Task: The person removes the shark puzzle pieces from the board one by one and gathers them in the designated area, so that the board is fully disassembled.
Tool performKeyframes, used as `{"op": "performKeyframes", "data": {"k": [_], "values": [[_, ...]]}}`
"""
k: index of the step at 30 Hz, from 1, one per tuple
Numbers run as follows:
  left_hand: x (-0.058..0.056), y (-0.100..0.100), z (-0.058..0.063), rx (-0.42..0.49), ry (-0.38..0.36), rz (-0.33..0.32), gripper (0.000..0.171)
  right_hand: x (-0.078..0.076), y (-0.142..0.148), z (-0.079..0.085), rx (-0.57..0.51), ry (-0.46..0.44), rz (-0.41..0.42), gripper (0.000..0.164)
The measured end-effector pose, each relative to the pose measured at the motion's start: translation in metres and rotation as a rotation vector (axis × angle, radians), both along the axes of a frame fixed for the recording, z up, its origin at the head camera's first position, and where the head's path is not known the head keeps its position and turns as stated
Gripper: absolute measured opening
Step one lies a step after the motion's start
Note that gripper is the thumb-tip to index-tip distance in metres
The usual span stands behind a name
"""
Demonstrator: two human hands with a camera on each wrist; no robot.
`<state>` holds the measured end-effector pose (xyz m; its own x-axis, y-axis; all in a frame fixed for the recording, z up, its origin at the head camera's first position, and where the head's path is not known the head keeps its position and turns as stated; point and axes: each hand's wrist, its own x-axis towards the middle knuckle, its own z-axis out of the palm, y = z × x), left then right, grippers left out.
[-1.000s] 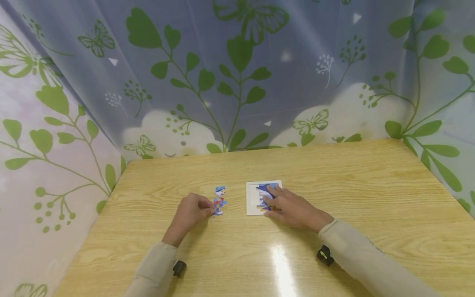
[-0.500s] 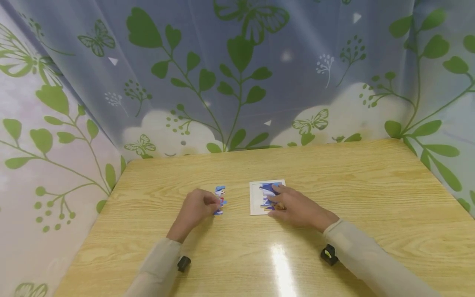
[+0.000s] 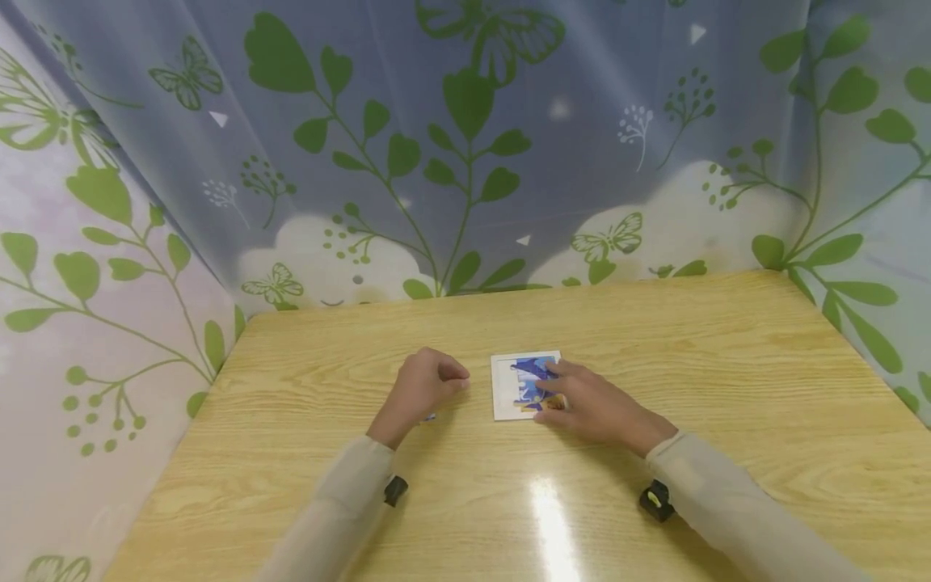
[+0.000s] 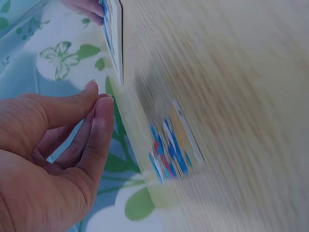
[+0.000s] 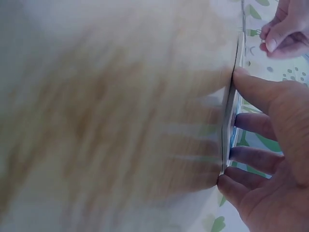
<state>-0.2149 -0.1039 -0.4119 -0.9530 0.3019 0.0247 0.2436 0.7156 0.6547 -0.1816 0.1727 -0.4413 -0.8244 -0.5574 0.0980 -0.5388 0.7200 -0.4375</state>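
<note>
My left hand (image 3: 427,386) is raised over the table, thumb and index fingertips (image 4: 104,104) meeting with nothing visible between them. Beneath it lie several narrow puzzle pieces (image 4: 169,152) in blue, red and white; in the head view the hand covers most of them. To the right is a square puzzle board (image 3: 504,392) with a white border, its picture partly filled with blue and orange, its left strip bare. My right hand (image 3: 600,408) rests on the board's right side with spread fingers. In the right wrist view its thumb (image 5: 248,79) touches the near edge.
The wood-grain table (image 3: 291,501) runs back to a blue curtain (image 3: 582,121) printed with leaves and butterflies. A pale patterned cloth (image 3: 109,267) borders the left side. Each sleeve carries a small black device, one on the right sleeve (image 3: 655,499).
My left hand has lifted off the puzzle pieces and moved right and away from me, toward the board. The right hand and board have shifted slightly right.
</note>
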Motion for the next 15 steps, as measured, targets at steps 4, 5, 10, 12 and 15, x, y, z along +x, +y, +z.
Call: {"op": "performKeyframes", "data": {"k": [4,5,10,12,15], "values": [[-0.007,0.015,-0.003,0.002,0.007,-0.01,0.005,-0.001,0.0,-0.001,0.003,0.008,0.0,0.051],[-0.009,0.018,-0.005,0.006,0.006,-0.014,0.005,-0.001,-0.001,-0.001,0.002,0.011,0.001,0.05],[-0.016,0.036,-0.011,0.027,-0.006,-0.032,0.008,-0.003,-0.002,-0.002,-0.002,0.016,0.009,0.05],[-0.018,0.042,-0.013,0.034,-0.012,-0.038,0.008,-0.003,-0.002,-0.002,-0.001,0.016,0.01,0.05],[-0.02,0.051,-0.017,0.047,-0.027,-0.034,0.01,-0.003,-0.001,-0.002,-0.002,0.012,0.01,0.051]]}}
